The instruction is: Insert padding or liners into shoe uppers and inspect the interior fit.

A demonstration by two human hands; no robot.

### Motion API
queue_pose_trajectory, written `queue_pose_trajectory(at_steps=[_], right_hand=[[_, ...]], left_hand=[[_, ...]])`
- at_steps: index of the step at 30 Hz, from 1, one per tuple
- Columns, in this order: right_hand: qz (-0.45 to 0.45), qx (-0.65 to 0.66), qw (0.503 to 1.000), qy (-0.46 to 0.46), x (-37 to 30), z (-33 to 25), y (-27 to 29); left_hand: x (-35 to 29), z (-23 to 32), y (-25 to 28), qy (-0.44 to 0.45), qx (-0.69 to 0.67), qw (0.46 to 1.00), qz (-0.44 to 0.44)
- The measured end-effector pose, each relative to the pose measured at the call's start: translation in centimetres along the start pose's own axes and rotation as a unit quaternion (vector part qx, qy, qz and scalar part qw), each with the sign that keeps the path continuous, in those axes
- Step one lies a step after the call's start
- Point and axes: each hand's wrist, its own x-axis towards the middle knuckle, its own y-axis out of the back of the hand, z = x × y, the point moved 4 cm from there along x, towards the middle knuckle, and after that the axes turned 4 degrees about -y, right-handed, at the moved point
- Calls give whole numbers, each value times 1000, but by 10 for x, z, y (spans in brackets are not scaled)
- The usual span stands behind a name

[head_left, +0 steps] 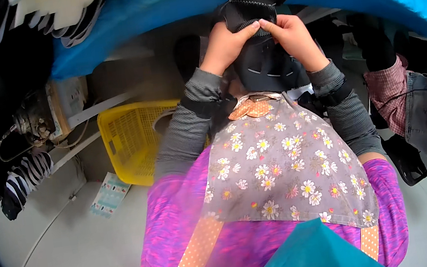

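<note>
My left hand (224,43) and my right hand (295,35) meet in front of me at the near edge of a blue-covered table (162,8). Between them is a black fabric piece (250,11) with light zigzag stitching, pinched in both hands. The thumbs point inward and their tips almost touch over a ribbed band; the other fingers are mostly hidden behind the cloth. The fabric's upper end lies against the blue cover. Below my hands hangs more black material (263,62) with pale dashes; whether it belongs to the same piece I cannot tell.
White pieces (78,2) and black-and-white striped pieces (82,29) lie on the table's far left. A yellow plastic basket (133,151) stands on the floor at left, near a motor-like machine (34,119) and a printed sheet (109,195). Another person (386,91) sits close at right.
</note>
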Motion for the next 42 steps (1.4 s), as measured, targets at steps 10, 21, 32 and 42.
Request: queue_pose_trajectory(at_steps=[10, 21, 32, 42], right_hand=[[-2, 24, 1000, -17, -11, -17, 5], [11, 0, 1000, -15, 3, -2, 3], [18, -25, 1000, 6, -2, -9, 5], [36, -33, 999, 8, 4, 0, 2]], left_hand=[[-2, 21, -3, -32, 175, 984, 14], [0, 4, -3, -35, 89, 995, 13], [-6, 18, -6, -128, 201, 968, 74], [-3, 2, -6, -99, 138, 983, 76]])
